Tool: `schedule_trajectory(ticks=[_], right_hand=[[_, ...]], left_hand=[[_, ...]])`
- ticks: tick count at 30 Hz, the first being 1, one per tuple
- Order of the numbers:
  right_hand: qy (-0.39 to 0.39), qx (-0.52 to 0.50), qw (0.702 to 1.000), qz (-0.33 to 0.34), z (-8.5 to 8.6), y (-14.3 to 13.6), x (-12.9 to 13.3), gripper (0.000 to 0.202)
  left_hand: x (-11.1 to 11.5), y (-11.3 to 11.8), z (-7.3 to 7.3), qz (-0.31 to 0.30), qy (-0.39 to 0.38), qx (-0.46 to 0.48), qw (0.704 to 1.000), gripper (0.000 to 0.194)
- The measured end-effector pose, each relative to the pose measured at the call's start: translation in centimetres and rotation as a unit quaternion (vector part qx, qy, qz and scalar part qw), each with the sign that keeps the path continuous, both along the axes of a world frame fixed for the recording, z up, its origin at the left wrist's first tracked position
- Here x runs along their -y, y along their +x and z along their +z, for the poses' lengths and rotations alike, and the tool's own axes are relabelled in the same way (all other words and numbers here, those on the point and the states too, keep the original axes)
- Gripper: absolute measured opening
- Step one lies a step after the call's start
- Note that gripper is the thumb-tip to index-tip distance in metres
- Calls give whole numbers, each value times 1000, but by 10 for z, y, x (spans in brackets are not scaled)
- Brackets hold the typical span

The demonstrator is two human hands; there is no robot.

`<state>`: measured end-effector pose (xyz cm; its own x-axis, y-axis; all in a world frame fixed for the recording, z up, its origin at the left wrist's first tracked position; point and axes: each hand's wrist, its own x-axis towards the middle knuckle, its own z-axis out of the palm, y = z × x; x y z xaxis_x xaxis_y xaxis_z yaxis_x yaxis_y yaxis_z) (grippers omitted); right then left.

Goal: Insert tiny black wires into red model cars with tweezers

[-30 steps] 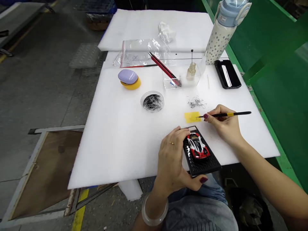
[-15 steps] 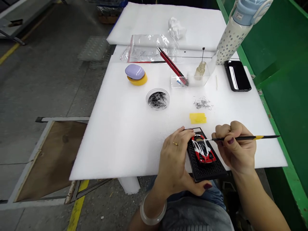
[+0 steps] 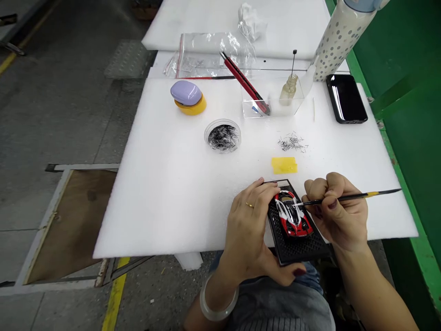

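Observation:
My left hand (image 3: 250, 220) grips the black textured display base (image 3: 299, 250) by its left side, thumb along the near edge and fingers at the far left corner. On the base sits a red, white and black model car (image 3: 294, 216). In my right hand (image 3: 336, 211) is a thin paintbrush (image 3: 351, 197), black with a yellow band, pinched between thumb and fingers. Its pale tip meets or hovers just over the car's dark middle; contact is too fine to tell. Just beyond the base lies a piece of yellow tape (image 3: 284, 165).
Beyond are a round dish of black slivers (image 3: 223, 137), a loose pile of slivers (image 3: 292, 142), a purple and yellow case (image 3: 188, 97), a clear box (image 3: 253, 110) with a red utility knife (image 3: 244, 82) and small bottle (image 3: 288, 89), a phone (image 3: 347, 99) and a dotted water bottle (image 3: 339, 43).
The brush tip has moved from the car's right edge slightly inward and nearer me, and the brush tilts more. Both hands keep their holds. The camera view has shifted a little.

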<state>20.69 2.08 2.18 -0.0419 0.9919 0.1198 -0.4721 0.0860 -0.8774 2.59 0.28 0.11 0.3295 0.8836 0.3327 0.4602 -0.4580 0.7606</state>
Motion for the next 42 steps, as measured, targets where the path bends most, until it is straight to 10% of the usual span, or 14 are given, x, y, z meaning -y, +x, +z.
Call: schedule_trajectory(ticks=[42], right_hand=[[-4,33,999,-21,-1,-2,-1,26]], left_hand=[[1,0,1,5,-11,14,1000,95]])
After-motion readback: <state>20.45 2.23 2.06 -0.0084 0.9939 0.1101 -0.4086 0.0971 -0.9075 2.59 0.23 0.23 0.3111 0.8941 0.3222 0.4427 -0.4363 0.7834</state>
